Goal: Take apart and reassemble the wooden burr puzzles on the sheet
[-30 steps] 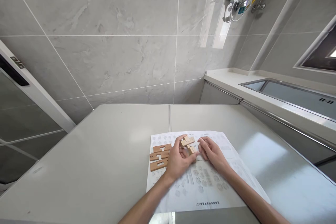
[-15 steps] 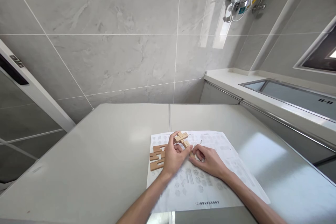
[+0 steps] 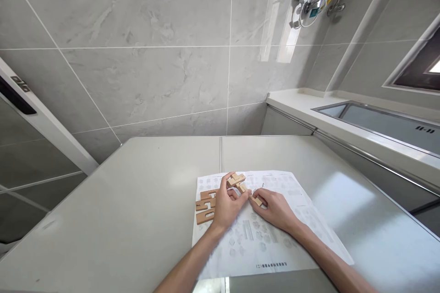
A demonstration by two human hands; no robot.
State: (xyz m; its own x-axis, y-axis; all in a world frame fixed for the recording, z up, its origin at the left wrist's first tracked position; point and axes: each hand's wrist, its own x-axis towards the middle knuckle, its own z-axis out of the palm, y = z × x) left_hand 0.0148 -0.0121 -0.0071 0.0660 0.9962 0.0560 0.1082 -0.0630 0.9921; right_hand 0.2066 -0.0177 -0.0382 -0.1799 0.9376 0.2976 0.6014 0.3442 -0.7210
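Between the thumb and fingers of my left hand [image 3: 228, 203] are light wooden puzzle pieces [image 3: 237, 179], one notched block lying across another at an angle. My right hand [image 3: 273, 206] is closed in a pinch on a small wooden block [image 3: 256, 201], just right of the left thumb tip. Three flat wooden pieces with cut-out slots [image 3: 205, 216] lie beside my left hand, partly covered by it. Under both hands spreads a white printed sheet [image 3: 271, 247] with many small grey diagrams.
The sheet rests on a pale table [image 3: 144, 201] with a seam running away from me. A grey tiled wall [image 3: 154, 78] stands behind it. To the right is a counter with an inset sink [image 3: 381, 128]; a white door frame [image 3: 48, 114] is at left.
The fingers of my right hand have shifted slightly, and the small wooden block in them shows more plainly. My left hand keeps its hold; the view has moved a little.
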